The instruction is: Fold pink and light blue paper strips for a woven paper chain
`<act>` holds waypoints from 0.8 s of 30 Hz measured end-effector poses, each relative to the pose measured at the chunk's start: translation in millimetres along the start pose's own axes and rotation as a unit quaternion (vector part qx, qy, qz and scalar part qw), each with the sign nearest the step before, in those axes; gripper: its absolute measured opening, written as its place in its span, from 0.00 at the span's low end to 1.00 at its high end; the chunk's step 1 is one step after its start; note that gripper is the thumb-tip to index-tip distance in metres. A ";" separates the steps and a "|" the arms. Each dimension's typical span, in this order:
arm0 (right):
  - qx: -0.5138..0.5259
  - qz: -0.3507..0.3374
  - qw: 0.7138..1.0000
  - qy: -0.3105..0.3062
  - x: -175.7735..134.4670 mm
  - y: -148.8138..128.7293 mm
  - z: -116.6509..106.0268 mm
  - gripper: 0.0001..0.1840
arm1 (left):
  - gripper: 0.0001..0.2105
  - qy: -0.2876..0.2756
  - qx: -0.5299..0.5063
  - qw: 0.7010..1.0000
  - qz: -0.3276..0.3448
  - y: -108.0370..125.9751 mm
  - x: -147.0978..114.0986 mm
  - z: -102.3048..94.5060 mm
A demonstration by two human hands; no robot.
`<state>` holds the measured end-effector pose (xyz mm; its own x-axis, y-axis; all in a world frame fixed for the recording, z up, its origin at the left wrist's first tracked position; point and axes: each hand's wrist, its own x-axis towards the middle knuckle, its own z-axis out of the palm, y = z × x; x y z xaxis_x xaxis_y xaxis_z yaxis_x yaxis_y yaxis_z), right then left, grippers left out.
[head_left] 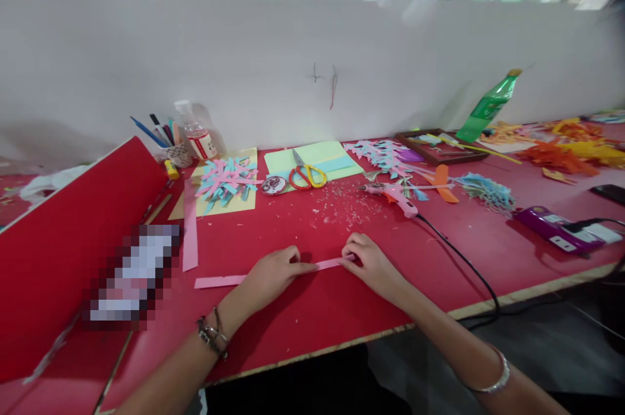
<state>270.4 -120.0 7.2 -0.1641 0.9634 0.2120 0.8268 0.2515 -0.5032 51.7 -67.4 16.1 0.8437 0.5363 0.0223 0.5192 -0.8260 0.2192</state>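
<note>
A long narrow pink paper strip (219, 281) lies across the red table, passing under my left hand (278, 271). That hand is closed on the strip, its thumb stretched along the paper. Between the two hands a short stretch of the strip shows. My right hand (368, 265) pinches the right end, where the paper looks curled or rolled; the fingers partly hide it. A wider pink strip (190, 232) lies beyond my left forearm. Scissors (307, 175) with red and yellow handles and a pink glue gun (398, 197) lie farther back.
Paper scraps (342, 206) are scattered mid-table. A pile of pink and blue cut paper (227, 180) sits at the back left. The glue gun's black cord (461, 252) runs over the front edge. A purple power strip (556, 232) and green bottle (488, 109) are on the right; a red board (73, 245) leans left.
</note>
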 end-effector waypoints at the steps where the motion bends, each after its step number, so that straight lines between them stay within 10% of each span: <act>1: 0.000 0.003 1.000 0.003 -0.2 0.2 -0.2 0.10 | 0.15 0.000 -0.001 1.000 -0.003 -1.3 -1.1 0.4; 15: -0.042 0.018 0.999 0.023 -7.6 15.1 -8.4 0.05 | 0.15 0.006 0.008 1.000 -0.028 -4.7 -10.3 -3.3; 24: -0.063 -0.057 0.996 -0.002 -0.7 -23.3 1.6 0.11 | 0.13 0.035 -0.028 0.999 -0.025 -0.4 -6.8 -0.2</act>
<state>250.4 -126.4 17.4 -0.2626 0.9294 0.2592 0.8637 0.3462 -0.3663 45.7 -70.7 16.0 0.8044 0.5888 0.0786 0.5499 -0.7882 0.2763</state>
